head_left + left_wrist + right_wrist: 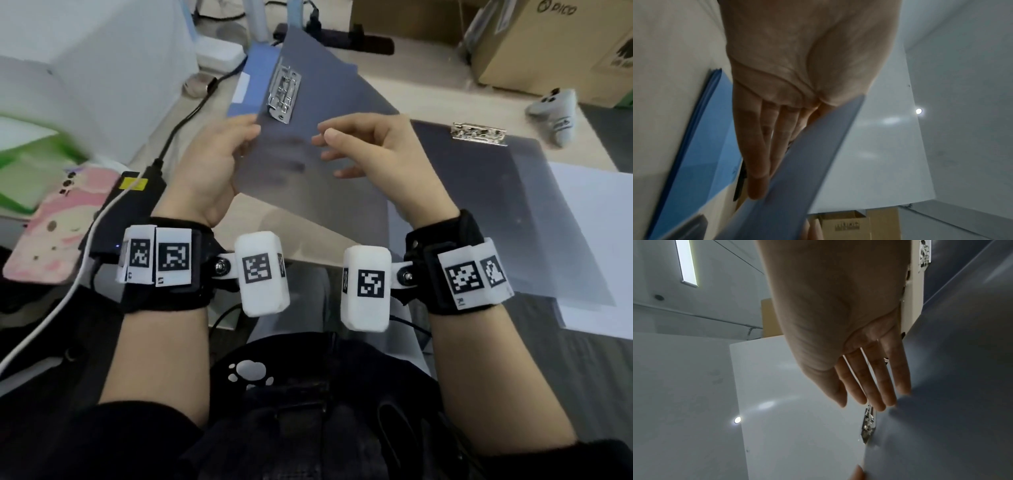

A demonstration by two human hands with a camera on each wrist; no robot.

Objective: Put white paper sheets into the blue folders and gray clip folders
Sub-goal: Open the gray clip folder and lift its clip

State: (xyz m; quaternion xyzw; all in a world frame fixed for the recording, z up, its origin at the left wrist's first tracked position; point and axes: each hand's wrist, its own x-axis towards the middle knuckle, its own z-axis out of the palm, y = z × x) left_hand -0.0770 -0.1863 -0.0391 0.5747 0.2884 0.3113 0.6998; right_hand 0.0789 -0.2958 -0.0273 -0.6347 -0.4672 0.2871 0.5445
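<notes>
**Clip folders: two gray, one in hand, one on the desk**

Clip folders number two, both gray with a metal clip. One (329, 113) is lifted off the desk (428, 89) and tilted, its clip (283, 94) toward the upper left. The other (507, 202) lies flat on the desk to the right, its clip (479, 134) at the far edge.

The left hand (212, 168) grips the raised folder at its left edge, thumb on the near face, fingers straight along the back; their shadows show through the translucent sheet. In the left wrist view the fingers (760, 146) lie flat against the folder's edge (797, 170).

The right hand (373, 154) hangs just in front of the same folder's face, fingers loosely bent, holding nothing; whether the tips touch the sheet cannot be told. In the right wrist view its fingers (875, 378) are spread and nearly straight beside the gray sheet (951, 386).

One stack of blue folders (255, 82) lies flat behind the raised folder, partly hidden by it; the count in the stack cannot be told. White paper (596, 240) lies at the right edge of the desk, partly under the flat clip folder; the number of sheets is unclear.

Two cardboard boxes (548, 44) stand at the far right.
</notes>
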